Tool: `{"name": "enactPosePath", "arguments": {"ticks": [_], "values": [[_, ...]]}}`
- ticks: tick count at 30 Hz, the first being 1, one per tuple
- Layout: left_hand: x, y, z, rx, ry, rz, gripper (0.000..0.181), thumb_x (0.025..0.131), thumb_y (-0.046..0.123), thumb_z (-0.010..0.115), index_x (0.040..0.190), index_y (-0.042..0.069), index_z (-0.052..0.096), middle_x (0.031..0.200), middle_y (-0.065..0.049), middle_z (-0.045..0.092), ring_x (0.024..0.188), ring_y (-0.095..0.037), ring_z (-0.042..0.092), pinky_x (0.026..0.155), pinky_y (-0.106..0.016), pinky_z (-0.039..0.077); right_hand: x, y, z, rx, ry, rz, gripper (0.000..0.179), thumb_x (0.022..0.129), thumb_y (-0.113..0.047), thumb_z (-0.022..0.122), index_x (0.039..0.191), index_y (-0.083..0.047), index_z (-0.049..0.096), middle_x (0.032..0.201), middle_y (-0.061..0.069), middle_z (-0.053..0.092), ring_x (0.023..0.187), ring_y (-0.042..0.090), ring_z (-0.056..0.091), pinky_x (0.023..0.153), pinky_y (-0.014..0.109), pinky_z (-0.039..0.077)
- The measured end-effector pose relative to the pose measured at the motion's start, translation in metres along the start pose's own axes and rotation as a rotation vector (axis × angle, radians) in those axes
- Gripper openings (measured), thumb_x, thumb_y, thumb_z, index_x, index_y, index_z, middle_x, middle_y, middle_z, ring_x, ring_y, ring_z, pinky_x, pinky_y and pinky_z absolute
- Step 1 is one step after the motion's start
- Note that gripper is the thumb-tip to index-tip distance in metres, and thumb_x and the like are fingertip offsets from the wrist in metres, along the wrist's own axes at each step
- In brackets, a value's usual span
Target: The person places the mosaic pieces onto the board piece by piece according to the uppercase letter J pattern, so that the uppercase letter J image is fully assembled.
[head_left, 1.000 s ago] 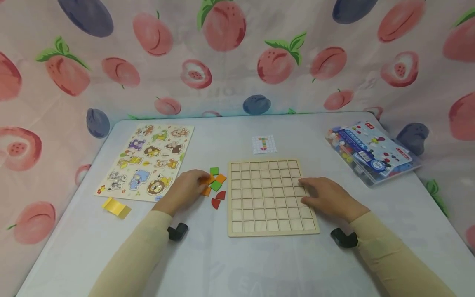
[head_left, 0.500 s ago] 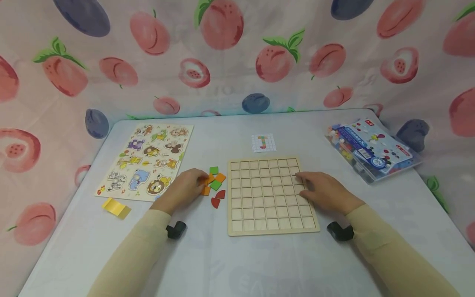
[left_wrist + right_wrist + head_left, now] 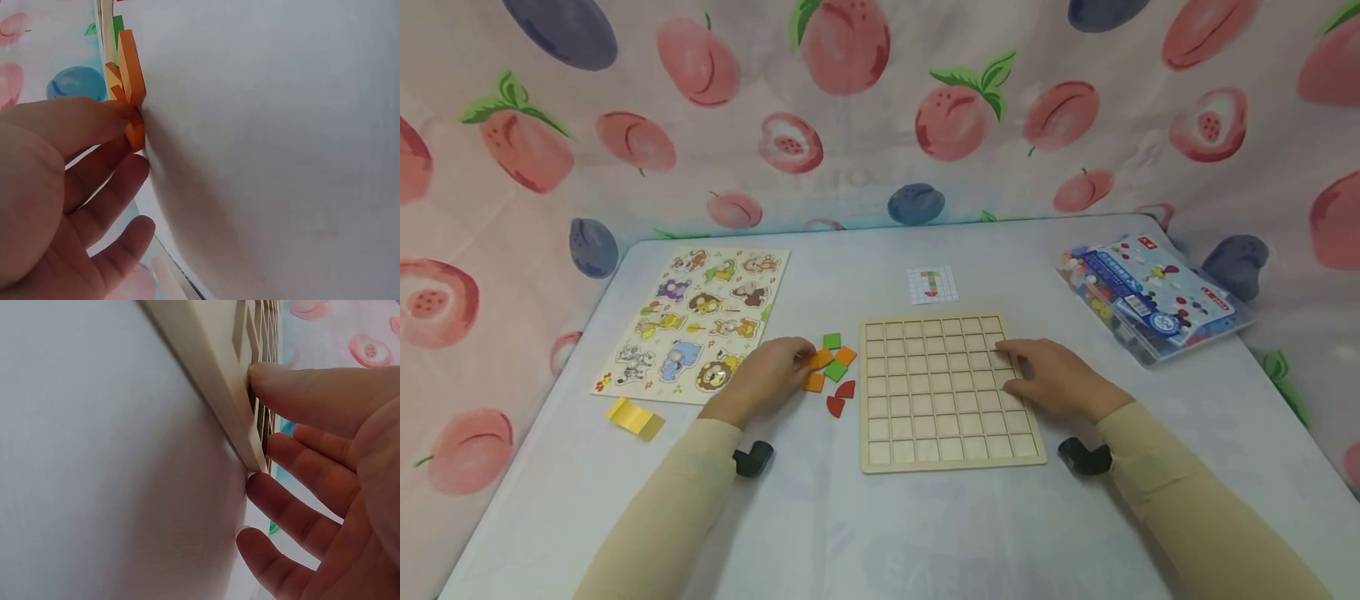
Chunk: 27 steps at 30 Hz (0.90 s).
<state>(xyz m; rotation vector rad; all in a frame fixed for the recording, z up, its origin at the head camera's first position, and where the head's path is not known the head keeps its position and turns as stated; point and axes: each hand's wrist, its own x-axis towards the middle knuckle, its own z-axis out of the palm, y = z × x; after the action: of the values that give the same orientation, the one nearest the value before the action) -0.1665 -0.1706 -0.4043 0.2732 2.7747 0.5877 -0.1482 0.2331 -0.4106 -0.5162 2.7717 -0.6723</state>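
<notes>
In the head view, my left hand (image 3: 767,375) is at a small pile of flat wooden tiles left of a square wooden grid board (image 3: 951,466). The left wrist view shows its thumb and index finger pinching an orange tile (image 3: 135,136), the other fingers loosely bent. Around it lie another orange tile (image 3: 845,356), green tiles (image 3: 836,371) and red quarter-round tiles (image 3: 836,406). My right hand (image 3: 1063,375) rests at the board's right edge, thumb and fingertips touching it, fingers relaxed. The board's visible cells hold no tiles.
Beyond the board lies a small pattern card (image 3: 932,285) with a coloured figure on a grid. An animal puzzle board (image 3: 692,325) is at the left, with a folded yellow strip (image 3: 636,418) before it. A clear plastic box (image 3: 1153,300) of colourful pieces stands back right.
My left hand has drawn slightly left, uncovering more of the orange tiles. The right hand has shifted a little left and away from me along the board's edge.
</notes>
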Motion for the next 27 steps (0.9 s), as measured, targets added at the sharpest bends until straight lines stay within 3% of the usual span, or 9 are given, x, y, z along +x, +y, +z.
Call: {"name": "enactPosePath", "arguments": {"ticks": [14, 21, 27], "values": [[0.001, -0.001, -0.002, -0.015, 0.005, -0.001, 0.032, 0.096, 0.009, 0.066, 0.127, 0.005, 0.064, 0.126, -0.011, 0.062, 0.120, -0.030, 0.054, 0.106, -0.046, 0.042, -0.001, -0.001, 0.001, 0.012, -0.011, -0.013, 0.061, 0.091, -0.017, 0.073, 0.143, 0.005, 0.049, 0.141, 0.026, 0.051, 0.130, 0.047, 0.046, 0.106, 0.059, 0.035], [0.000, 0.012, -0.010, -0.018, 0.026, 0.044, 0.030, 0.097, 0.013, 0.067, 0.126, 0.005, 0.065, 0.125, -0.010, 0.062, 0.119, -0.029, 0.055, 0.104, -0.045, 0.044, -0.002, 0.001, 0.001, 0.028, -0.018, -0.010, 0.061, 0.092, -0.017, 0.072, 0.144, 0.004, 0.048, 0.141, 0.027, 0.051, 0.130, 0.047, 0.045, 0.107, 0.060, 0.034], [0.000, 0.026, -0.009, 0.005, 0.019, 0.101, 0.029, 0.095, 0.011, 0.068, 0.124, 0.004, 0.066, 0.125, -0.012, 0.063, 0.116, -0.029, 0.056, 0.103, -0.043, 0.045, -0.001, 0.001, -0.001, 0.000, -0.047, -0.013, 0.060, 0.094, -0.019, 0.070, 0.145, 0.003, 0.048, 0.141, 0.028, 0.051, 0.130, 0.047, 0.044, 0.107, 0.060, 0.033]]}}
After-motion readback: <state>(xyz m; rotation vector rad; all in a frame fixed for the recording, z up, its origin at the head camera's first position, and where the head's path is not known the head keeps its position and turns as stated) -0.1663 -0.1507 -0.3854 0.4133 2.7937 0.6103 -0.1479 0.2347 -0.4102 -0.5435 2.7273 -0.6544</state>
